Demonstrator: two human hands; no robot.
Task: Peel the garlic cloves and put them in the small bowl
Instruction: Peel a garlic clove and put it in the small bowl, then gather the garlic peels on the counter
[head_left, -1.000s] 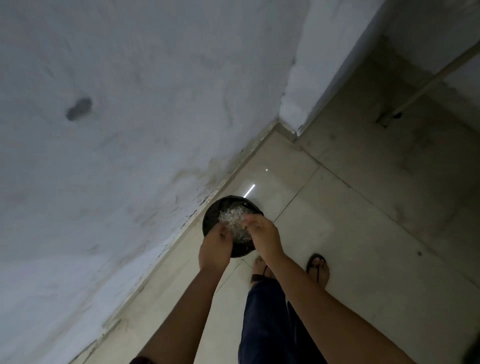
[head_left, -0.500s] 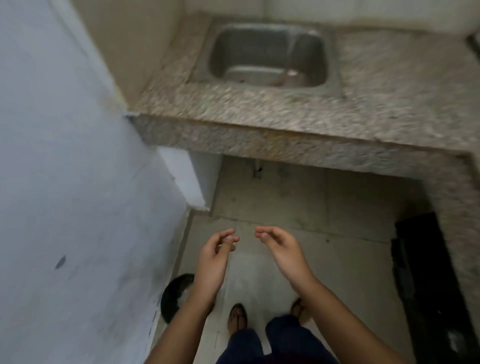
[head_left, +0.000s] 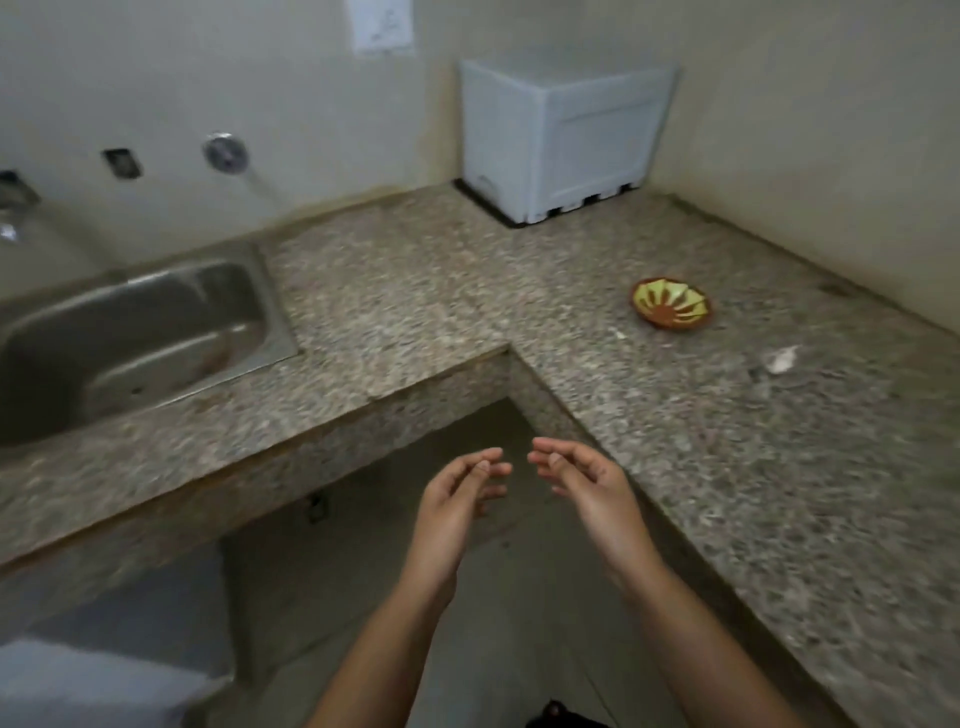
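- L hand (head_left: 457, 501): in the air over the gap under the counter's inner corner, palm turned inward. Fingers loosely curled, thumb near the forefinger. Nothing seen in its hold.
- R hand (head_left: 587, 486): same height, just beside L hand, palm facing it. Fingers relaxed and half bent, holding nothing visible. Fingertips of the two hands near each other, not touching.
- Bowl (head_left: 671, 303): small, brown rim, yellow-green inside w/ brown rays. Upright on the R arm of the counter, well apart from both hands. Contents: cannot tell, pic blurred.
- Scrap (head_left: 779, 358): white bit on the counter, near the bowl on the side closer to the camera. Clove or peel: cannot tell.
- Counter (head_left: 415, 291): speckled stone, L-shaped, one arm along the back wall, the other down the R side.
- Sink (head_left: 156, 312): steel basin set in the counter's L part.
- Box (head_left: 561, 135): white, ribbed sides, on a dark base in the back corner of the counter.
- Wall fitting (head_left: 225, 152): round, metal, above the sink.
- Paper (head_left: 383, 26): white sheet on the wall, top centre.
- Floor (head_left: 363, 571): grey, below the counter's open front.
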